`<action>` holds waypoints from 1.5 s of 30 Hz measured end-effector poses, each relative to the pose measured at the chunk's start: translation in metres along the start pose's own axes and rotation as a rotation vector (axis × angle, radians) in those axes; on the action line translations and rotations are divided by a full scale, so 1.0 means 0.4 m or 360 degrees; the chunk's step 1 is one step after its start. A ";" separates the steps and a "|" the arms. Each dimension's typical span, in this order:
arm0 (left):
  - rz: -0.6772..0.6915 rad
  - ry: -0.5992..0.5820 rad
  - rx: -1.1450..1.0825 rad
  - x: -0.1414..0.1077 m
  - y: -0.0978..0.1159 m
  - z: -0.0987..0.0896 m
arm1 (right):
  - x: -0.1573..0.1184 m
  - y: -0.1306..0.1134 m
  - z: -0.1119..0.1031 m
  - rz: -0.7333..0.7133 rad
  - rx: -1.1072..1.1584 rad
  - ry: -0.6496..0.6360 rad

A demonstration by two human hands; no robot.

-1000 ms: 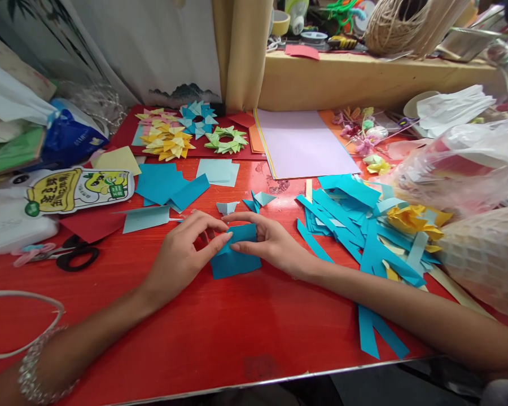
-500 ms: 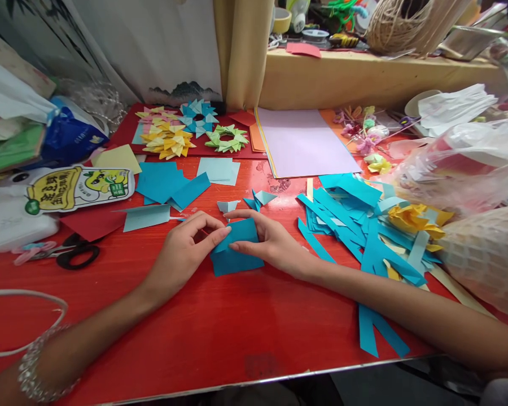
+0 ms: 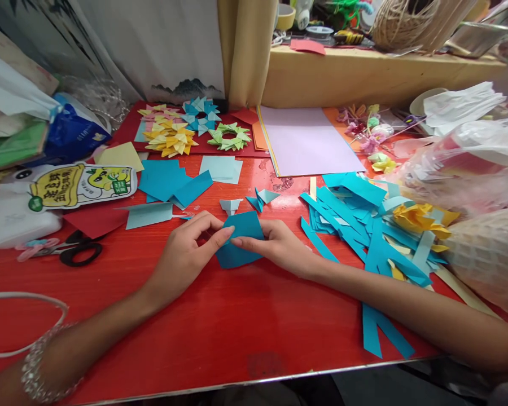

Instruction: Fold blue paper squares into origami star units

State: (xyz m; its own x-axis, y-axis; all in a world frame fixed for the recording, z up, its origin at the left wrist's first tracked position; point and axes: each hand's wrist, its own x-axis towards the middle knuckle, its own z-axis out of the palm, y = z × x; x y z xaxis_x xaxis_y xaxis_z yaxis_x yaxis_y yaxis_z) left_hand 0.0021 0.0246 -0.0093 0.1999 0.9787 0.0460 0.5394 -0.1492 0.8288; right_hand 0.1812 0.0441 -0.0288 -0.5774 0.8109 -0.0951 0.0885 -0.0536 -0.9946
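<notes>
Between both hands is a blue sheet of paper (image 3: 241,255), with a crease or bend across its middle. My left hand (image 3: 195,239) pinches its left edge, thumb on the near face. At the opposite edge my right hand (image 3: 275,242) grips it, thumb on the front and the other fingers hidden behind. Just beyond the sheet lie a small pale folded paper piece (image 3: 230,206) and a blue-and-pale folded piece (image 3: 262,198). A pale blue sheet (image 3: 149,215) and several blue sheets (image 3: 163,179) rest to the left.
Blue paper strips (image 3: 355,217) are heaped on the right. Folded paper rings, including a green one (image 3: 228,137), sit at the back beside a lilac sheet (image 3: 309,138). Black-handled scissors (image 3: 81,254) and a white cable (image 3: 25,295) lie on the left of the red table (image 3: 186,349).
The blue sheet's upper part has risen and tilted, and my right fingers have slipped behind it from its top edge. My left hand keeps its pinch. The whole view has shifted slightly.
</notes>
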 end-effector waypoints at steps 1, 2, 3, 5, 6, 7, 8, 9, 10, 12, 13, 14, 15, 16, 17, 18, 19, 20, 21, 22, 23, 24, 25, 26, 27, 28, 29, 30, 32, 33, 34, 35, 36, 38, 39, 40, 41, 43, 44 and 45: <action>-0.0011 -0.0003 -0.0003 -0.001 0.000 0.000 | 0.000 -0.001 0.000 0.0004 0.0005 -0.0004; -0.0024 -0.0001 -0.0011 -0.001 0.000 0.000 | 0.000 -0.002 -0.001 0.0012 -0.0004 -0.0005; -0.0036 -0.0001 -0.0021 -0.002 0.000 0.000 | -0.001 -0.003 -0.001 0.0023 -0.0024 -0.0005; -0.0055 -0.0004 -0.0048 -0.003 -0.001 0.001 | 0.000 -0.003 -0.001 0.0026 -0.0065 -0.0008; -0.0064 -0.0015 -0.0065 -0.003 -0.002 0.001 | 0.000 -0.002 -0.001 0.0013 -0.0080 -0.0013; -0.0072 -0.0029 -0.0082 -0.003 -0.003 0.002 | 0.000 0.000 -0.001 -0.0007 -0.0089 -0.0019; -0.0082 -0.0045 -0.0100 -0.003 -0.004 0.002 | 0.001 0.002 -0.002 -0.0029 -0.0095 -0.0026; -0.0092 -0.0056 -0.0123 -0.003 -0.005 0.002 | 0.001 0.003 -0.002 -0.0048 -0.0103 -0.0033; -0.0104 -0.0059 -0.0152 -0.002 -0.006 0.002 | 0.001 0.004 -0.003 -0.0059 -0.0114 -0.0040; -0.0122 -0.0033 -0.0220 -0.002 -0.006 0.001 | 0.000 0.003 -0.004 -0.0059 -0.0142 -0.0069; -0.0121 -0.0015 -0.0250 -0.002 -0.006 0.001 | -0.001 0.001 -0.004 -0.0057 -0.0162 -0.0082; -0.0112 -0.0001 -0.0271 -0.002 -0.005 0.000 | -0.002 -0.001 -0.005 -0.0054 -0.0191 -0.0099; -0.0096 0.0004 -0.0281 -0.002 -0.004 -0.001 | -0.003 -0.004 -0.005 -0.0053 -0.0223 -0.0120; -0.0079 0.0001 -0.0284 -0.002 -0.002 -0.002 | -0.004 -0.006 -0.005 -0.0054 -0.0255 -0.0145; -0.0064 -0.0010 -0.0282 -0.002 -0.001 -0.002 | -0.005 -0.008 -0.006 -0.0051 -0.0284 -0.0169; -0.0055 -0.0025 -0.0281 -0.002 0.001 -0.002 | -0.005 -0.010 -0.006 -0.0046 -0.0305 -0.0189; -0.0053 -0.0038 -0.0282 -0.001 0.002 -0.002 | -0.006 -0.010 -0.006 -0.0037 -0.0309 -0.0202; -0.0060 -0.0045 -0.0285 -0.001 0.003 -0.002 | -0.005 -0.010 -0.005 -0.0027 -0.0286 -0.0198; -0.0070 -0.0045 -0.0289 -0.001 0.003 -0.001 | -0.005 -0.008 -0.005 -0.0019 -0.0237 -0.0175; -0.0083 -0.0044 -0.0289 -0.001 0.002 -0.001 | -0.004 -0.007 -0.004 -0.0008 -0.0173 -0.0134; -0.0097 -0.0049 -0.0283 -0.001 0.001 0.000 | -0.004 -0.006 -0.004 0.0006 -0.0100 -0.0083; -0.0109 -0.0061 -0.0276 -0.002 -0.001 0.000 | -0.003 -0.005 -0.003 0.0024 -0.0029 -0.0031; -0.0120 -0.0083 -0.0266 -0.002 -0.004 0.000 | -0.002 -0.005 -0.002 0.0045 0.0031 0.0015; -0.0133 -0.0109 -0.0256 -0.003 -0.006 -0.001 | -0.002 -0.005 -0.001 0.0062 0.0075 0.0045; -0.0152 -0.0128 -0.0251 -0.003 -0.007 -0.002 | -0.001 -0.006 -0.001 0.0074 0.0105 0.0057; -0.0176 -0.0136 -0.0257 -0.003 -0.008 -0.002 | -0.001 -0.007 0.000 0.0083 0.0126 0.0055; -0.0202 -0.0134 -0.0275 -0.002 -0.009 -0.003 | -0.001 -0.008 0.001 0.0088 0.0142 0.0053; -0.0226 -0.0129 -0.0301 -0.002 -0.009 -0.004 | -0.001 -0.010 0.001 0.0092 0.0153 0.0057; -0.0251 -0.0132 -0.0365 0.002 -0.009 -0.005 | -0.001 -0.011 0.001 0.0100 0.0194 0.0091; -0.0252 -0.0143 -0.0398 0.003 -0.009 -0.006 | -0.001 -0.012 0.001 0.0107 0.0224 0.0110; -0.0249 -0.0154 -0.0424 0.005 -0.009 -0.007 | -0.001 -0.012 0.001 0.0114 0.0254 0.0123; -0.0248 -0.0162 -0.0444 0.006 -0.009 -0.008 | -0.001 -0.012 0.001 0.0126 0.0278 0.0126; -0.0249 -0.0170 -0.0455 0.007 -0.009 -0.009 | -0.001 -0.012 0.002 0.0139 0.0287 0.0125; -0.0258 -0.0170 -0.0444 0.008 -0.009 -0.009 | -0.001 -0.012 0.002 0.0153 0.0254 0.0127; -0.0264 -0.0158 -0.0425 0.009 -0.008 -0.008 | -0.001 -0.012 0.002 0.0148 0.0224 0.0134; -0.0269 -0.0143 -0.0405 0.009 -0.007 -0.007 | -0.001 -0.011 0.002 0.0135 0.0189 0.0135; -0.0269 -0.0119 -0.0388 0.008 -0.005 -0.006 | -0.002 -0.010 0.001 0.0118 0.0143 0.0119; -0.0249 -0.0070 -0.0355 0.007 -0.001 -0.003 | -0.002 -0.009 -0.002 0.0090 0.0006 0.0032; -0.0234 -0.0051 -0.0339 0.006 0.000 -0.003 | -0.002 -0.009 -0.004 0.0082 -0.0069 -0.0024; -0.0220 -0.0042 -0.0319 0.005 0.001 -0.004 | -0.002 -0.009 -0.005 0.0077 -0.0135 -0.0075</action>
State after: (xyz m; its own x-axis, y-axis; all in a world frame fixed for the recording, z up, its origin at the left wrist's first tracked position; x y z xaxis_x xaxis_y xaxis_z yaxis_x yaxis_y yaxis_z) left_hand 0.0014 0.0268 -0.0082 0.1579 0.9835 -0.0879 0.3905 0.0195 0.9204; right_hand 0.1831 0.0448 -0.0251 -0.6084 0.7800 -0.1464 0.1842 -0.0407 -0.9821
